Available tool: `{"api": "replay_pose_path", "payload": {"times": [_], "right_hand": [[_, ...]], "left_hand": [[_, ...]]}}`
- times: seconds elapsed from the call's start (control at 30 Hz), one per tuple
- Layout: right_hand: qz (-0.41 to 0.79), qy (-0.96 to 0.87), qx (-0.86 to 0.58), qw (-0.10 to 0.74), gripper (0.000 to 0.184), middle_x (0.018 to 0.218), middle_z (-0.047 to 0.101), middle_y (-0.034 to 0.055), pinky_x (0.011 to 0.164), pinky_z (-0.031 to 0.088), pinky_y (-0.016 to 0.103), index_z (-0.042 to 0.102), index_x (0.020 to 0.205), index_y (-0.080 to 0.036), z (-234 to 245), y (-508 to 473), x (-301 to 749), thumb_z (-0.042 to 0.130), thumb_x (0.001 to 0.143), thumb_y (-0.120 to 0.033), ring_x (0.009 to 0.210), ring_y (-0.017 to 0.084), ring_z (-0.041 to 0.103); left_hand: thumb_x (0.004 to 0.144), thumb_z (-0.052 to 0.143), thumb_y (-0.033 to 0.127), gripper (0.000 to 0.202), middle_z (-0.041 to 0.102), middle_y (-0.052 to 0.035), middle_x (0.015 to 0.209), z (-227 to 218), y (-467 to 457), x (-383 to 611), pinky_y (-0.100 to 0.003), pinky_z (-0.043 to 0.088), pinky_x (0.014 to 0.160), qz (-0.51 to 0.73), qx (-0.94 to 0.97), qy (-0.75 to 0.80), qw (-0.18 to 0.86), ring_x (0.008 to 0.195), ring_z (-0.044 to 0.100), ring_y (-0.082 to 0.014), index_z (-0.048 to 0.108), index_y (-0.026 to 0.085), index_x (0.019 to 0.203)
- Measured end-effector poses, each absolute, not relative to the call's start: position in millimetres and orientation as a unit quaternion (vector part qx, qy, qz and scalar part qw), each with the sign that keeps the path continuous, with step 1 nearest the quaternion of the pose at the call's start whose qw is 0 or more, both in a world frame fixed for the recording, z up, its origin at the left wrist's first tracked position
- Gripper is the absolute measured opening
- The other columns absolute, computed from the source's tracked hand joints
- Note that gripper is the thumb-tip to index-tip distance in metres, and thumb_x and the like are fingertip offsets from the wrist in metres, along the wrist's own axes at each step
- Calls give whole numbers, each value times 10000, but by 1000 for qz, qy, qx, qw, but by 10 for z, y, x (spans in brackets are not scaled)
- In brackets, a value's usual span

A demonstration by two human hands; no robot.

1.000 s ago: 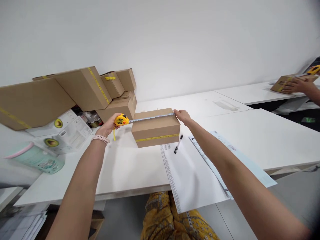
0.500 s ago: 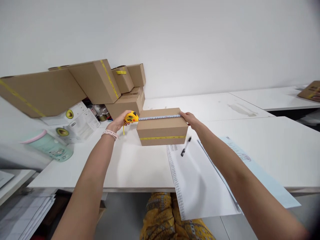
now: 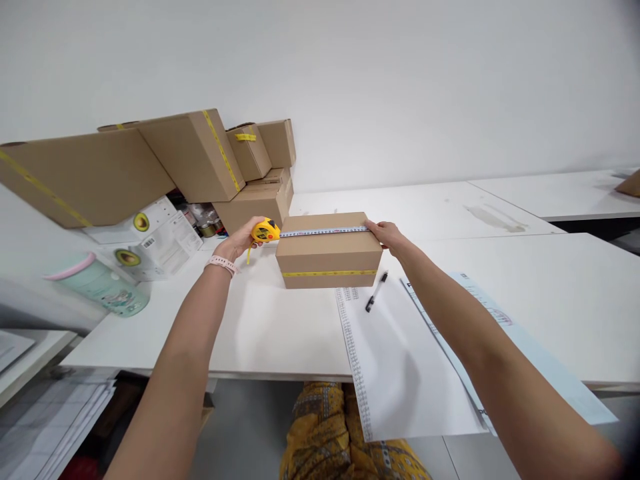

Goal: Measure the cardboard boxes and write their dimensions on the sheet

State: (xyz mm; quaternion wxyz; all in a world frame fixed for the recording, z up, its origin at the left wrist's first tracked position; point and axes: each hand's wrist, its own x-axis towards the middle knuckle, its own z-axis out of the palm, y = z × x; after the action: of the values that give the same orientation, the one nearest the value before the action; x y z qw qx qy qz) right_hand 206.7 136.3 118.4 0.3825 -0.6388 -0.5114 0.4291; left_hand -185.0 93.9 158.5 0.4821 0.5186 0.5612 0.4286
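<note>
A closed brown cardboard box (image 3: 327, 260) with a yellow tape strip along its front sits on the white table. My left hand (image 3: 245, 239) is closed round a yellow tape measure (image 3: 266, 231) at the box's left edge. The white blade (image 3: 323, 232) stretches across the top of the box to the right edge. There my right hand (image 3: 386, 237) pinches the blade's end against the box, thumb on top, its other fingers partly hidden down the side.
A spiral notebook (image 3: 400, 367) with a black pen (image 3: 377, 292) lies in front, over light blue papers (image 3: 545, 353). Stacked cartons (image 3: 190, 157), avocado-printed boxes (image 3: 155, 243) and a mint tumbler (image 3: 107, 287) stand at the left. The white table (image 3: 280, 333) ends near my lap.
The view has shifted slightly. Both hands keep their hold, and the blade still lies stretched across the box top.
</note>
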Motion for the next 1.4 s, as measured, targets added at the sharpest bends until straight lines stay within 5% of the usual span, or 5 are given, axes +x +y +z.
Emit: {"api": "replay_pose_path", "payload": {"times": [0.47, 0.87, 1.1, 1.23, 1.4], "right_hand": [[286, -579, -710, 281, 435, 872, 731, 133, 668, 541, 352, 586, 651, -198, 1274, 1406, 2052, 576, 913, -544, 775, 246, 686], [185, -608, -729, 255, 337, 1015, 701, 155, 812, 474, 389, 618, 881, -191, 1523, 1370, 1990, 425, 989, -446, 960, 286, 649], [263, -663, -522, 467, 425, 803, 601, 43, 731, 442, 296, 508, 748, -227, 1778, 1475, 1948, 417, 1010, -550, 750, 169, 529], [307, -740, -435, 411, 434, 769, 611, 27, 742, 440, 282, 572, 742, -213, 1787, 1464, 1666, 499, 974, -572, 740, 155, 524], [314, -737, -486, 350, 469, 1005, 730, 84, 856, 475, 325, 676, 911, -208, 1651, 1581, 1423, 381, 1007, -560, 904, 224, 638]], "left_hand": [[749, 605, 579, 430, 638, -21, 715, 1601, 919, -1834, -233, 339, 450, 415, 540, 583, 444, 479, 485, -122, 644, 179, 903], [761, 708, 575, 460, 754, -89, 1003, 2088, 412, -1674, -246, 378, 546, 318, 635, 626, 322, 680, 598, -169, 784, 178, 980], [764, 718, 478, 486, 704, -161, 1066, 1842, -644, -1179, -255, 486, 457, 297, 594, 436, 607, 670, 678, -215, 692, 154, 1126], [699, 777, 471, 537, 682, -121, 1089, 1314, -1201, -524, -296, 562, 465, 343, 424, 334, 769, 718, 743, -277, 562, 233, 1129], [721, 739, 563, 512, 668, -87, 971, 1169, -1190, 71, -258, 509, 409, 455, 355, 346, 740, 646, 731, -249, 563, 193, 1028]]}}
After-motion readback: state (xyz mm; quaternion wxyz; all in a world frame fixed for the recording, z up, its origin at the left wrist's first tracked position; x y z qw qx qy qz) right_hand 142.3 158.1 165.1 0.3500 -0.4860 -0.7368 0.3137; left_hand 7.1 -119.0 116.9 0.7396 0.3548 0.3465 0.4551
